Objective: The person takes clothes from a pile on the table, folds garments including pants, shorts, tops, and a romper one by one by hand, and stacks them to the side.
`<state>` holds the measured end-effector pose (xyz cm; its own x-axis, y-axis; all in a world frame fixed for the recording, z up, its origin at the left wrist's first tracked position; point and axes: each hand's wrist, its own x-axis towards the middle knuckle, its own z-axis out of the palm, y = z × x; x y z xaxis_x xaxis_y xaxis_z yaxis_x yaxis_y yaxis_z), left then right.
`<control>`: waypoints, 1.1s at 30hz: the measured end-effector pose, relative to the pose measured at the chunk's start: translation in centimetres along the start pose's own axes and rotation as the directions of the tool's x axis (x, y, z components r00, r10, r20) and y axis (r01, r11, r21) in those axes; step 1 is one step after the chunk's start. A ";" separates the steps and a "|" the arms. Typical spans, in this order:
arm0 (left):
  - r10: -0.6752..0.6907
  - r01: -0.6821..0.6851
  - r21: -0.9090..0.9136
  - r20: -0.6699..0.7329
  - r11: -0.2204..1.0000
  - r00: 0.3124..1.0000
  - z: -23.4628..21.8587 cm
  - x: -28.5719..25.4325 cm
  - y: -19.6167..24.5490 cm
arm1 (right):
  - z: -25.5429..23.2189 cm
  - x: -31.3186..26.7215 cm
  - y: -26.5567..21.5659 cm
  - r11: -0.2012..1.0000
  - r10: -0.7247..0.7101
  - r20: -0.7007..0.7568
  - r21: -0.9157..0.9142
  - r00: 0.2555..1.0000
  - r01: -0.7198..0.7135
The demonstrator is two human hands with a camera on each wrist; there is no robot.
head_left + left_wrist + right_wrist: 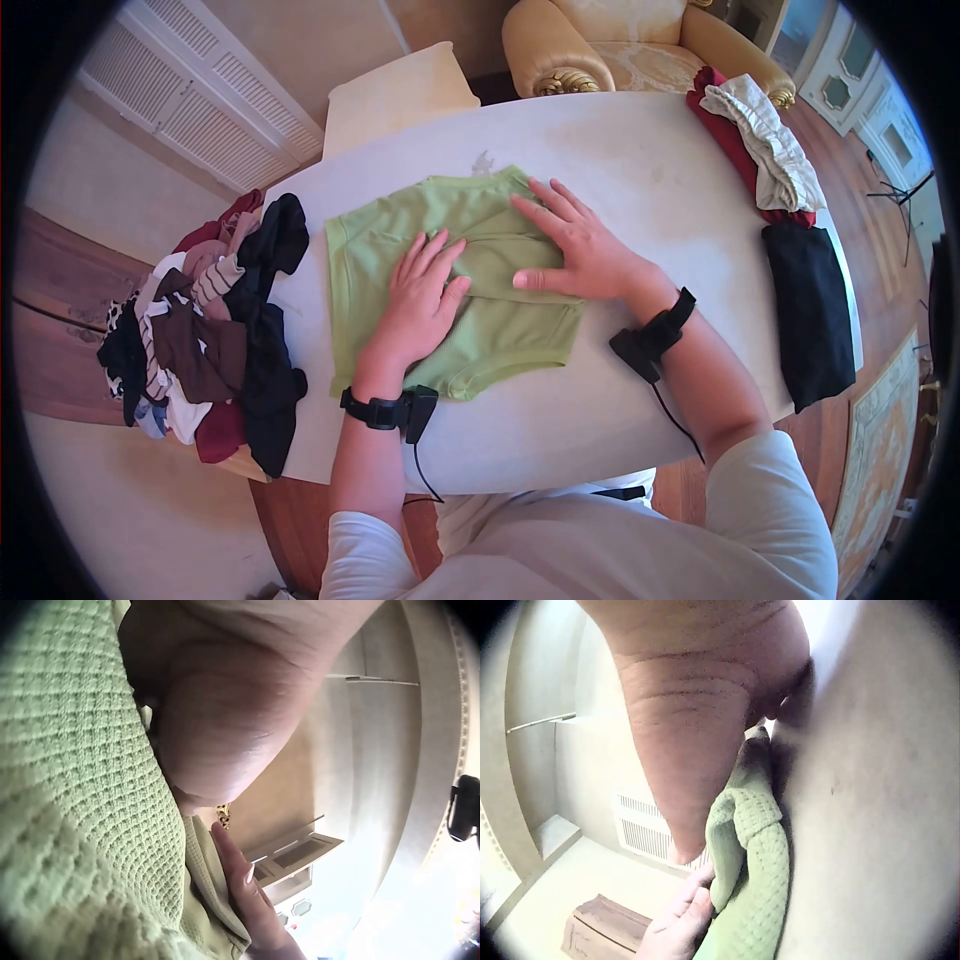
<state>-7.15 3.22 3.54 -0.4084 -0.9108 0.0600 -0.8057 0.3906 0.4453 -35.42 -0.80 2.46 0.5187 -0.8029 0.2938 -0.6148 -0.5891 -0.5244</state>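
A light green garment lies spread on the white table, with a few creases across its middle. My left hand rests flat on its centre, fingers extended. Toward its right side my right hand lies with fingers spread and thumb pointing left. In the left wrist view the ribbed green fabric fills the left side beneath my left hand. The right wrist view has a folded edge of the garment beside my right hand.
A heap of mixed clothes covers the left end of the table. At the right edge lie a folded black garment and cream cloth over dark red cloth. An armchair stands beyond the far edge.
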 end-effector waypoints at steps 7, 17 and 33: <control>0.019 -0.014 0.140 -0.035 0.990 0.999 0.3 -0.5 0.2 | 1.0 -0.3 0.0 0.964 -0.015 0.066 -0.262 0.998 0.032; -0.406 0.450 0.042 -0.363 0.892 0.839 -5.4 -2.6 -5.5 | -0.5 0.0 0.1 0.987 0.056 0.104 -0.153 0.993 -0.040; -0.596 0.589 -0.092 -0.099 0.803 0.797 -3.3 -1.8 -4.3 | -3.7 -0.2 -2.5 0.978 0.090 0.262 -0.204 0.961 -0.036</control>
<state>-1.47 2.76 4.47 0.1971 -0.9718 -0.1296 -0.8480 -0.2354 0.4748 -36.16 0.51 6.70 0.5987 -0.8006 0.0252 -0.7414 -0.5657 -0.3610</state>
